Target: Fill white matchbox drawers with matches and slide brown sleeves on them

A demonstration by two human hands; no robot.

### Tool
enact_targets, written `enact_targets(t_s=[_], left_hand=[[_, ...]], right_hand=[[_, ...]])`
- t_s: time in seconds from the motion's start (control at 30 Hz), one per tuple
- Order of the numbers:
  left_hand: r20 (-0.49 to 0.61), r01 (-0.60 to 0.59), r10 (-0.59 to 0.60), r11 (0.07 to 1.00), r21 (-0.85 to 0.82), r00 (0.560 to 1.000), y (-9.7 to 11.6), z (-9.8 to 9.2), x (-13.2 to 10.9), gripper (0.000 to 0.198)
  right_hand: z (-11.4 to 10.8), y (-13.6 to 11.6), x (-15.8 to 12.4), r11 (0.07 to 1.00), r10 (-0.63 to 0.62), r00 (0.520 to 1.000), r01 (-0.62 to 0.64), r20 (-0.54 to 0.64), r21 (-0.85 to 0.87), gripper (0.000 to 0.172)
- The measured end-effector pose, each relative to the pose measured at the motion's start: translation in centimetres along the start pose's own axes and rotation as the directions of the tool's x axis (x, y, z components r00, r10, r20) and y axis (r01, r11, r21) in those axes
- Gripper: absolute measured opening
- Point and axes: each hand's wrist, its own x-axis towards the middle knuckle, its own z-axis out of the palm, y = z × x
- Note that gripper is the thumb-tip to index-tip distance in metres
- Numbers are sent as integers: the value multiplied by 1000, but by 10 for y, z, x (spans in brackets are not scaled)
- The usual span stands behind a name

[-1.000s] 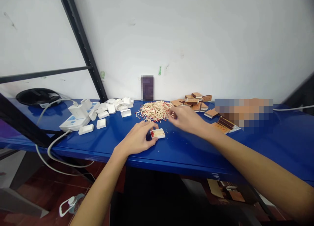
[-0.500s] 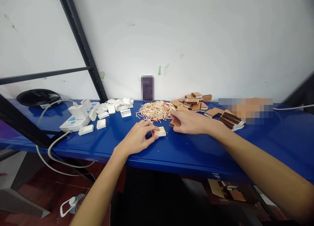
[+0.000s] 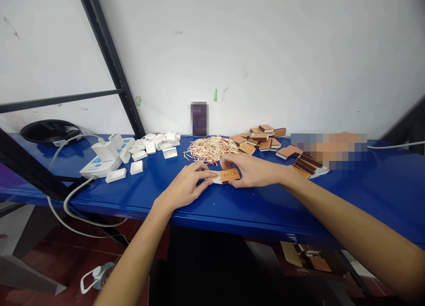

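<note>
My left hand [image 3: 191, 184] grips a white matchbox tray [image 3: 217, 181] filled with matches, partly hidden by my fingers, on the blue shelf [image 3: 265, 208]. My right hand [image 3: 247, 169] is closed on an orange-brown matchbox sleeve [image 3: 230, 175] with red characters. The sleeve's left end meets the tray's right end; whether the tray's edge is inside it I cannot tell. Just behind my hands spreads a heap of loose red-tipped matches [image 3: 209, 147].
Empty white trays [image 3: 156, 143] lie at the left, beside a power strip [image 3: 99, 164] with plugs. Brown matchboxes or sleeves [image 3: 260, 138] are piled behind my right hand, and more dark-edged ones [image 3: 305, 162] lie farther right. A black post [image 3: 106, 54] stands at left.
My right hand has moved left with the matchbox sleeve, bringing it from a gap away up to the tray's right end. My left hand stays in place on the tray.
</note>
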Motion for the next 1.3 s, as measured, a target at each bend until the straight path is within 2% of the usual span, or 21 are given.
enact_targets(t_s=[0.3, 0.57, 0.73, 0.87, 1.0, 1.13, 1.23, 1.3], left_hand=[[-48, 28, -32, 997, -71, 998, -1, 1, 0, 31], [-66, 29, -35, 996, -83, 997, -1, 1, -1, 33], [-61, 41, -46, 995, -93, 997, 2, -3, 0, 46], [-81, 18, -32, 985, -172, 996, 2, 0, 0, 52], [-78, 33, -56, 960, -277, 995, 0, 4, 0, 60], [-83, 19, -43, 963, -269, 996, 5, 3, -1, 72], [-97, -5, -18, 973, -229, 995, 8, 1, -1, 73], [-124, -5, -19, 981, -193, 992, 8, 0, 0, 67]], right_hand=[[-2, 4, 1, 999, -5, 1000, 6, -28, 38, 23], [-2, 5, 2, 997, -3, 1000, 3, 3, 78, 26], [-1, 0, 2, 998, -27, 999, 29, -46, 59, 22], [5, -6, 4, 996, -63, 993, 69, -104, 53, 21], [15, -6, 7, 989, -127, 974, 139, -188, 50, 20], [24, -8, 11, 982, -175, 954, 187, -242, 26, 26], [25, -13, 11, 975, -219, 954, 221, -206, -12, 35], [21, -18, 10, 979, -202, 967, 196, -153, -55, 34]])
